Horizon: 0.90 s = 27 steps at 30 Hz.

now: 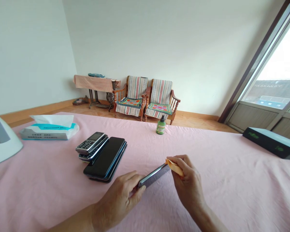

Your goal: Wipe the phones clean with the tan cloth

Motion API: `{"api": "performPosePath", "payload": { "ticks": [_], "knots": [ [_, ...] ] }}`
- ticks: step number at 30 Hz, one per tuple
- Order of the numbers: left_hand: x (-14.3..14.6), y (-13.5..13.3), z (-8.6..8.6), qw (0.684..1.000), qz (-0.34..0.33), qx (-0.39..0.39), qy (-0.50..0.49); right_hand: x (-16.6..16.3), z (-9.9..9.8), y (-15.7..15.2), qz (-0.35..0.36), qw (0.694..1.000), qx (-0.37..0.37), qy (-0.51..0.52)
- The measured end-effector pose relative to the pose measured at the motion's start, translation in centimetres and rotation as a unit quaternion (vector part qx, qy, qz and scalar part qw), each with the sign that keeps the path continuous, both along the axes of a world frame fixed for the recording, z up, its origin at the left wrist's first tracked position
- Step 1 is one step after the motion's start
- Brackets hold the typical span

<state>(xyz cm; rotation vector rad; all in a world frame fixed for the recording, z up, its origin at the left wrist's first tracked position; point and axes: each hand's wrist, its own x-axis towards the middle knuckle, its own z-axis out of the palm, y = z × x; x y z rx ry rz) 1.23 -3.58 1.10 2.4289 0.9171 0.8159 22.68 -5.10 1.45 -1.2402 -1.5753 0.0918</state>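
My left hand (122,198) grips one end of a dark smartphone (156,177), which is held edge-up above the pink cloth. Pinched in my right hand (188,180) is an orange-yellow wiping cloth (176,167), pressed around the phone's far corner. To the left of my hands lies a stack of smartphones (106,158), the top one with a black screen facing up. Against it rests a small pile of keypad phones (91,143), with the buttons of the top one showing.
A tissue pack (49,131) lies at the left, beside a white and grey appliance (2,141) that is partly cut off. A green spray bottle (160,125) stands near the far edge. At the right sits a black box (268,143). Two wooden armchairs (159,96) are beyond the pink-covered table (222,193).
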Motion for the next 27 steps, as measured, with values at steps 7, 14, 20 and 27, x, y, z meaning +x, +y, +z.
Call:
{"api": "performPosePath", "payload": {
  "ticks": [7,14,20,27],
  "knots": [
    [0.3,0.0,-0.1,0.999,-0.005,-0.026,-0.031,-3.3,0.0,-1.6,0.127,0.992,-0.013,-0.006],
    [0.1,0.0,0.1,1.000,-0.015,0.007,-0.001,-0.4,0.3,-0.3,0.005,1.000,-0.010,-0.026],
    [0.2,-0.1,0.0,1.000,-0.014,0.001,-0.006,-2.4,-0.2,-1.4,0.091,0.996,0.000,-0.019],
    [0.2,0.1,-0.4,1.000,-0.022,0.005,-0.016,-3.5,-0.1,-1.8,0.166,0.986,-0.006,-0.034]
  ]
}}
